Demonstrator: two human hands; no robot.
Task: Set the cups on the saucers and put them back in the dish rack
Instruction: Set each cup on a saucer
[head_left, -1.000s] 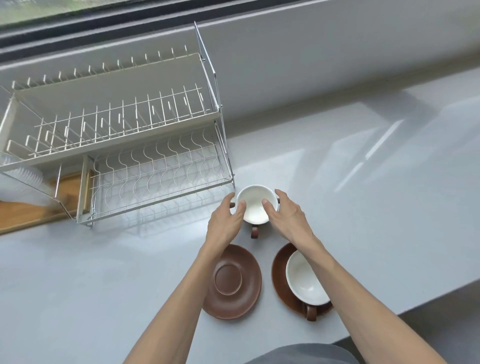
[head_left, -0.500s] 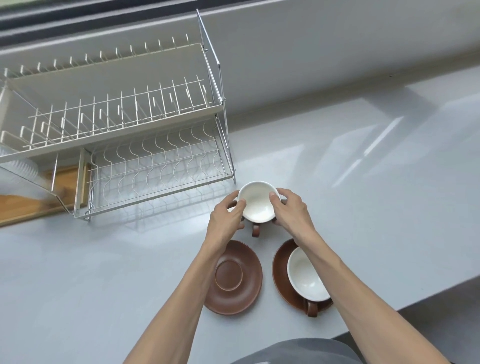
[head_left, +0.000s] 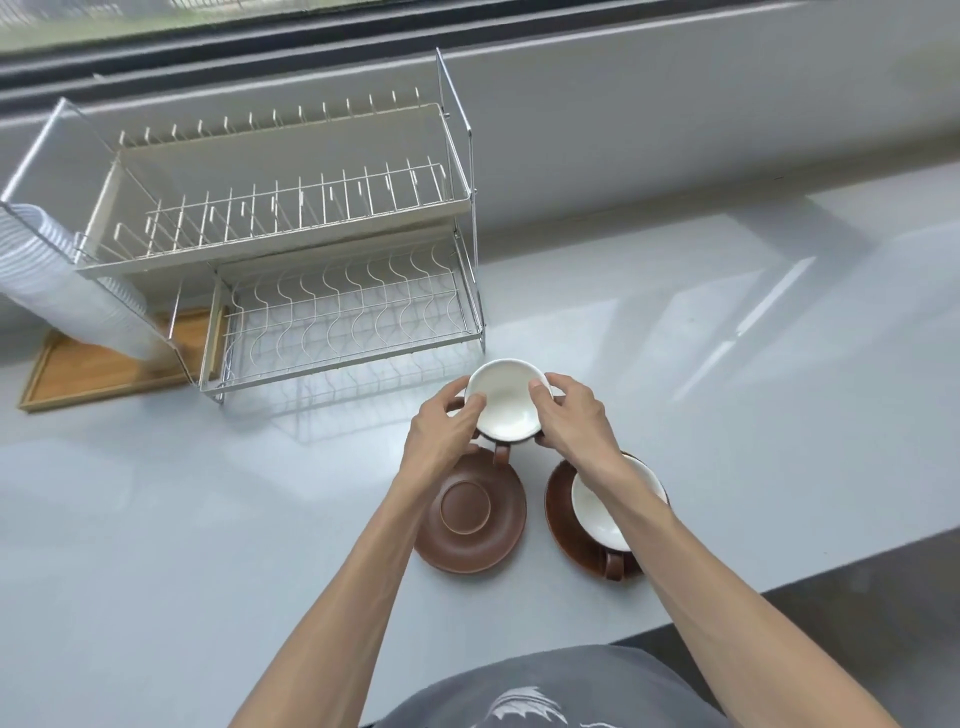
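Observation:
A cup (head_left: 506, 402), white inside and brown outside, is held between my left hand (head_left: 441, 431) and my right hand (head_left: 571, 415); its brown handle points toward me. It hangs just beyond the far rim of an empty brown saucer (head_left: 470, 512). To the right, a second cup (head_left: 605, 506) sits on another brown saucer (head_left: 563, 525), partly hidden by my right forearm. The two-tier wire dish rack (head_left: 291, 260) stands at the left rear with both tiers bare.
A stack of white plastic cups (head_left: 67, 280) leans at the rack's left end over a wooden tray (head_left: 88, 369). The grey counter (head_left: 727, 389) ends in a front edge at the lower right. A wall and window sill run behind.
Both hands have lifted the cup slightly and brought it toward me, nearer the empty saucer. The view has shifted, so the rack appears farther right.

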